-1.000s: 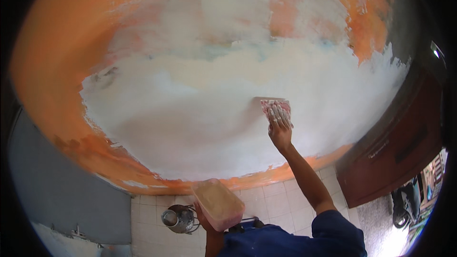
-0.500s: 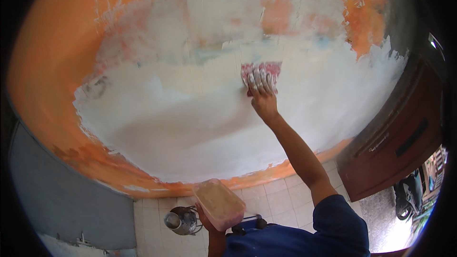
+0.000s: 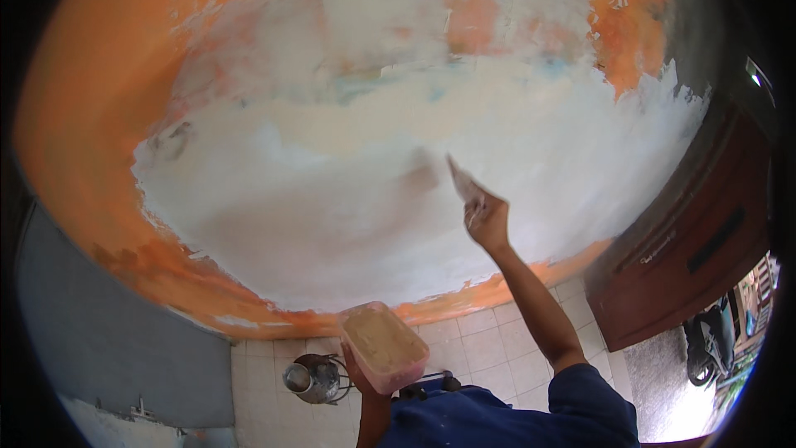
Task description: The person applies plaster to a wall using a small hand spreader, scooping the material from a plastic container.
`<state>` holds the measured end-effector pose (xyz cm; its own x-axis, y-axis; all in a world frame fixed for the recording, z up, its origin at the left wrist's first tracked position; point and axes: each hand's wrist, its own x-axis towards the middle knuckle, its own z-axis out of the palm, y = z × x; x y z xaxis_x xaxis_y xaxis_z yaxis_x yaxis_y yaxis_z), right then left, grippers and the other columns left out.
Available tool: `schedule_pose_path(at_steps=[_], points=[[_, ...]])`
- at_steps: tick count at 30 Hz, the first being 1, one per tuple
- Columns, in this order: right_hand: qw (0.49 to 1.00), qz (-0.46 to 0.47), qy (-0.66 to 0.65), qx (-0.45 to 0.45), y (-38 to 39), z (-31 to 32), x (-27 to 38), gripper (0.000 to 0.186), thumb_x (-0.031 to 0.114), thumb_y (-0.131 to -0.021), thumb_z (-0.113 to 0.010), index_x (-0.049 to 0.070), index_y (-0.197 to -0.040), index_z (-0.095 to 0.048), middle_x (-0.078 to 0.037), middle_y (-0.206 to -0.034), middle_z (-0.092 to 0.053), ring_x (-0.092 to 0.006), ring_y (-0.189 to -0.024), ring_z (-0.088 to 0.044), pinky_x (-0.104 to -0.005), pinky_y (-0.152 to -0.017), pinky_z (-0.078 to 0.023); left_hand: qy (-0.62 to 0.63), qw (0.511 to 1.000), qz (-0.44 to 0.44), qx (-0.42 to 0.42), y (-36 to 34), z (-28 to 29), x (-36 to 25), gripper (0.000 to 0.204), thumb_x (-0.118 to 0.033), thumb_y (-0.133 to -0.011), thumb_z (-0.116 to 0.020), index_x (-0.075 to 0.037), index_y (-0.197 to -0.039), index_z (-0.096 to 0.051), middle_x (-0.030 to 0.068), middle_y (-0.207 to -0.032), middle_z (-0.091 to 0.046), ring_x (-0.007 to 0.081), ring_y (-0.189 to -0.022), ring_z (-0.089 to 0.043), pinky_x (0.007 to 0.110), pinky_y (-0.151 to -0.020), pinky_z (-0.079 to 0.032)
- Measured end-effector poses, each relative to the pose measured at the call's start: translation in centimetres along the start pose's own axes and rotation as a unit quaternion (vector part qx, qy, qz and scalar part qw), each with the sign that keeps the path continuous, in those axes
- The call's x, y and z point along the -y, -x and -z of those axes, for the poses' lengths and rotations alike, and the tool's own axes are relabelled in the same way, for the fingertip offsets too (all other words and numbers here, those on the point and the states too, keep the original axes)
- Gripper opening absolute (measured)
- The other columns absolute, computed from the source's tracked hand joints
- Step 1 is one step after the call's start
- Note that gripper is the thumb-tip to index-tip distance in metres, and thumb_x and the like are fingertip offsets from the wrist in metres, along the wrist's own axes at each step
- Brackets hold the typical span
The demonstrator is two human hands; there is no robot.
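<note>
Both hands busy: right hand (image 3: 487, 220) raised at about 3 o'clock from the picture's middle, fingers clamped round the grip of a putty knife (image 3: 464, 183), blade angled up toward 11 o'clock with its edge at or just off the wall (image 3: 332, 199) (contact itself too small to make out). Left hand (image 3: 358, 372) low at 6 o'clock, closed under a pinkish plastic tub (image 3: 384, 347), holding it from below, open top up and full of pale beige filler. Hands well apart, tub below and left of the knife.

Wall mostly coated in whitish filler across the middle, with bare orange paint around it from 7 through 12 to 2 o'clock, patchy toward the top. Blue sleeve (image 3: 593, 402) on the right arm at 5 o'clock. Pale floor tiles (image 3: 489, 340) below the wall, a small metal pot (image 3: 311, 377) standing on them at 7 o'clock, just left of the tub. Dark brown wooden door (image 3: 688, 249) at 4 o'clock, grey wall section (image 3: 108, 340) at 8 o'clock.
</note>
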<state>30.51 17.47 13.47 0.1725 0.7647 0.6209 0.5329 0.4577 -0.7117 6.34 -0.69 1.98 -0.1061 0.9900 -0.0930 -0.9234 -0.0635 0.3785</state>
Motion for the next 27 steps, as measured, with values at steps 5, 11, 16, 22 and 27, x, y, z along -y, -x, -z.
schedule_pose_path(at_steps=[5,11,16,22,27], points=[[0.911,0.327,0.211,-0.14,-7.9,1.7,6.6,0.059,-0.016,-0.065,-0.051,0.0,-0.122,-0.057,-0.018,-0.126,-0.056,-0.0295,-0.111,-0.059,-0.036,-0.086,-0.051,0.009,0.998,0.032,0.053,0.5,-1.3,-0.6,0.052,-0.048,-0.098,-0.032,-0.013,-0.134,-0.042,0.0086,-0.128,-0.05,0.0267,-0.115,-0.051,0.044,-0.096,-0.044],[0.885,0.356,0.28,-0.11,-13.2,-3.7,7.9,0.054,0.006,-0.078,-0.061,0.0,-0.13,-0.047,-0.019,-0.138,-0.044,-0.0354,-0.128,-0.041,-0.0469,-0.107,-0.033,-0.016,1.0,0.004,0.016,0.2,0.5,-1.0,0.055,-0.05,-0.097,-0.032,-0.011,-0.136,-0.039,0.0109,-0.132,-0.047,0.0289,-0.118,-0.049,0.045,-0.1,-0.041],[0.904,0.322,0.276,-0.057,-6.5,-8.1,2.4,0.064,0.002,-0.073,-0.065,-0.002,-0.133,-0.044,-0.024,-0.137,-0.043,-0.038,-0.128,-0.041,-0.0471,-0.106,-0.034,0.009,1.0,-0.002,-0.004,0.2,2.1,-1.1,0.056,-0.05,-0.097,-0.032,-0.012,-0.138,-0.038,0.0103,-0.135,-0.045,0.0289,-0.121,-0.047,0.046,-0.102,-0.039],[0.931,0.262,0.252,0.04,0.6,-7.4,-1.6,0.069,0.002,-0.073,-0.064,0.006,-0.138,-0.041,-0.017,-0.139,-0.043,-0.0336,-0.133,-0.037,-0.0498,-0.108,-0.029,-0.007,1.0,-0.02,0.003,0.6,2.7,-1.7,0.058,-0.051,-0.097,-0.031,-0.013,-0.14,-0.035,0.0096,-0.138,-0.043,0.0293,-0.124,-0.045,0.047,-0.104,-0.037],[0.915,0.308,0.238,-0.109,-8.4,-2.5,5.0,0.07,-0.008,-0.067,-0.056,0.003,-0.135,-0.042,-0.017,-0.14,-0.042,-0.0349,-0.134,-0.035,-0.0499,-0.109,-0.031,0.038,0.999,0.017,-0.005,0.3,3.3,-2.0,0.057,-0.051,-0.097,-0.031,-0.012,-0.14,-0.036,0.0098,-0.137,-0.043,0.03,-0.123,-0.045,0.046,-0.103,-0.036]])
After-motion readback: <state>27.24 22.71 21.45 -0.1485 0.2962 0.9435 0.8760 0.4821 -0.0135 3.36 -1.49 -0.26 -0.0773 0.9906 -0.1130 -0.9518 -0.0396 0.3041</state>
